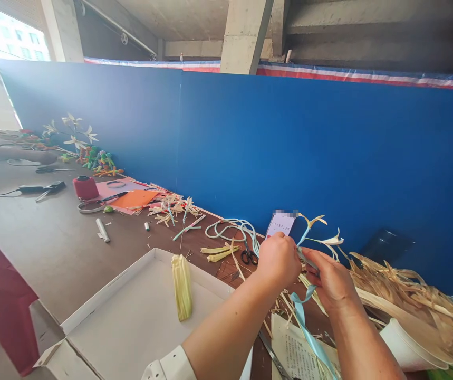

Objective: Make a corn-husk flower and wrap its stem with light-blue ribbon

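Note:
My left hand (279,259) is closed at the lower end of a handmade flower spray (331,241), whose pale blossoms and light-blue wrapped stems rise above both hands. My right hand (331,277) pinches the same stem between thumb and fingers, just to the right of the left one. Below the right hand a light-blue ribbon (302,312) hangs down past the wrist. Behind my left hand a phone (280,225) with a timer on its screen leans near the blue panel. The fingers of my left hand are mostly turned away from view.
A white box (115,327) holds a folded yellow-green husk (182,287). Black-handled scissors (249,257) and looped cord (230,224) lie behind it. Dried husks (404,287) and a white cup (408,345) are at right. A blue panel (289,142) closes off the back.

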`<state>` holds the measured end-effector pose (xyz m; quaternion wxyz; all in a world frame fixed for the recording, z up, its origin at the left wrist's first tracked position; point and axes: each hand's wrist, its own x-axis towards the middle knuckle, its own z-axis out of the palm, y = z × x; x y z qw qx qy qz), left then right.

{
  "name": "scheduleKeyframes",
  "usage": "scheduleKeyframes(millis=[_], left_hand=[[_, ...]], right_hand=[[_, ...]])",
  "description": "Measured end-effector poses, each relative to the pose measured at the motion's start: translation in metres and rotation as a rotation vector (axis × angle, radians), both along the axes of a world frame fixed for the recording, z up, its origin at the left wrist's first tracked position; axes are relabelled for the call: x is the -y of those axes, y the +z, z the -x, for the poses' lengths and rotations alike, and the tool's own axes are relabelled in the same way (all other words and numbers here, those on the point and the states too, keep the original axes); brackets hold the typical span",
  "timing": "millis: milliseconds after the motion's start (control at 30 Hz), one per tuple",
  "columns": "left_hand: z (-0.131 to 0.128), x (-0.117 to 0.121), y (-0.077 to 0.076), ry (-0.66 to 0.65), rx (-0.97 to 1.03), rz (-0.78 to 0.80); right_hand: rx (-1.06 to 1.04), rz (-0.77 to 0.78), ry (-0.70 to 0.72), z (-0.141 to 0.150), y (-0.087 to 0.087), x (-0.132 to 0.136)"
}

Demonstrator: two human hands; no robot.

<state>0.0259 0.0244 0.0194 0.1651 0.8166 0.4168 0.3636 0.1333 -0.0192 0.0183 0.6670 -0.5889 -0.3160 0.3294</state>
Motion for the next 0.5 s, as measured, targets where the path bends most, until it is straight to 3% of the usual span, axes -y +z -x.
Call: scheduleKeyframes(millis=[233, 500], left_hand=[[-0.003, 0.003, -0.002, -0.005, -0.028, -0.051], [-0.005, 0.004, -0.002, -0.006, -0.019, -0.033]], right_hand=[[0.052, 0.091, -0.136, 0.006, 0.000, -0.004], [0.202, 0.059, -0.129, -0.004, -0.005, -0.008]])
